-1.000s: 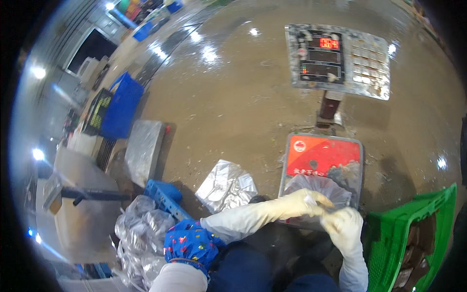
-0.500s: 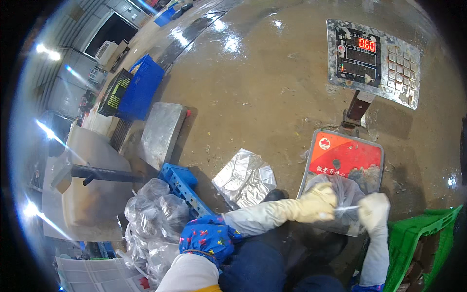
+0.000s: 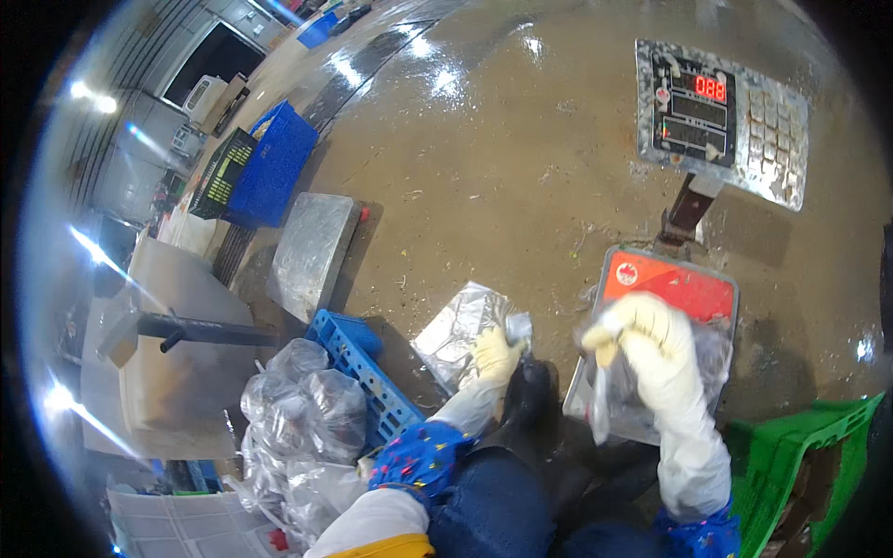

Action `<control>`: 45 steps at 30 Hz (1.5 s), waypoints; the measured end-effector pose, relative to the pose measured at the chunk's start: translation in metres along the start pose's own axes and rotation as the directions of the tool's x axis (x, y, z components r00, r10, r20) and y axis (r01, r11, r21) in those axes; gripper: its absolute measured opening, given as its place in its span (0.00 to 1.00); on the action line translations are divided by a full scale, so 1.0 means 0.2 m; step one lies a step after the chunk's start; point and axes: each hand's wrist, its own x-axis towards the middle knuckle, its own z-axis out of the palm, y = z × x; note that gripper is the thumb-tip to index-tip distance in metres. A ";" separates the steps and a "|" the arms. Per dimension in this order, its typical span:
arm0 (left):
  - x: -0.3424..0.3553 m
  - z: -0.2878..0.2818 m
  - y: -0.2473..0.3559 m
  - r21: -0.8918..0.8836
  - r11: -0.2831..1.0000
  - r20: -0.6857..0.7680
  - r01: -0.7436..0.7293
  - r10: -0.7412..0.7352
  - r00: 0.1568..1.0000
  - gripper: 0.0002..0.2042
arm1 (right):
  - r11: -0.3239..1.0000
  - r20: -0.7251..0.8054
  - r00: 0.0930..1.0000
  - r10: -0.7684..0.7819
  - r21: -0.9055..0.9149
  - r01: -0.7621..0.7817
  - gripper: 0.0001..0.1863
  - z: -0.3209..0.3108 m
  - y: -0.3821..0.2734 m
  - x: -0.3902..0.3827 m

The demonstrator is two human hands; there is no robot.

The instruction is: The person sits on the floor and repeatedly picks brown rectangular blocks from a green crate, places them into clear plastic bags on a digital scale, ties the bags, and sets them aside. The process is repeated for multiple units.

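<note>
My left hand [image 3: 496, 356], in a pale rubber glove, reaches down onto a silvery stack of plastic sheets or bags [image 3: 448, 337] on the wet floor. Its fingers are apart and touch the stack's right side. Over the platform scale [image 3: 668, 277], my right hand [image 3: 646, 325], gloved the same way, is bent and closed on the gathered top of a clear plastic bag [image 3: 714, 358]. The bag rests on the scale's plate, its contents too blurred to name. A twisted strip of plastic hangs below the right fingers. Blue patterned sleeve covers show on both arms.
The scale's display head [image 3: 721, 121] stands on a post behind the plate. A green crate [image 3: 800, 446] is at the right. To the left are filled clear bags [image 3: 302, 418], a blue crate [image 3: 367, 372], a metal platform [image 3: 312, 256] and a blue bin [image 3: 274, 167].
My left hand has let go of the bag's neck and moved left to the silvery stack. My right hand has moved left over the scale, and the display reading has changed.
</note>
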 end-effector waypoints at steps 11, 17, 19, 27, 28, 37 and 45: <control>-0.31 -0.63 -0.38 -0.995 -0.075 0.049 0.060 0.144 0.988 0.13 | 0.661 -0.124 0.992 0.016 -0.743 -0.103 0.16 -0.12 0.29 0.02; -0.34 -1.17 -0.08 -0.893 -0.080 0.279 0.442 0.672 0.686 0.25 | 0.393 0.461 0.870 -0.174 -0.778 0.490 0.46 0.05 0.02 -0.04; -0.36 -1.31 0.08 -0.883 0.055 0.328 0.465 0.781 0.531 0.24 | 0.403 0.527 0.845 -0.092 -0.756 0.515 0.45 0.07 0.01 -0.04; -0.05 -1.39 0.64 -0.944 0.227 0.262 0.239 0.957 0.128 0.25 | 0.771 0.117 0.954 0.278 -0.619 -0.149 0.22 -0.27 0.00 -0.43; -0.05 -1.35 0.70 -0.946 0.234 0.255 0.224 0.965 0.067 0.25 | 0.800 0.077 0.947 0.311 -0.559 -0.217 0.22 -0.29 0.02 -0.44; -0.30 -1.31 0.82 -0.839 0.497 0.182 -0.221 0.639 0.747 0.14 | 0.933 -0.615 0.747 0.253 -0.050 -0.356 0.12 -0.45 0.28 -0.64; -0.37 -1.02 0.94 -0.311 0.690 0.487 -0.653 0.706 0.514 0.14 | 0.891 -0.715 0.671 0.195 -0.156 -0.426 0.14 -0.51 0.50 -0.74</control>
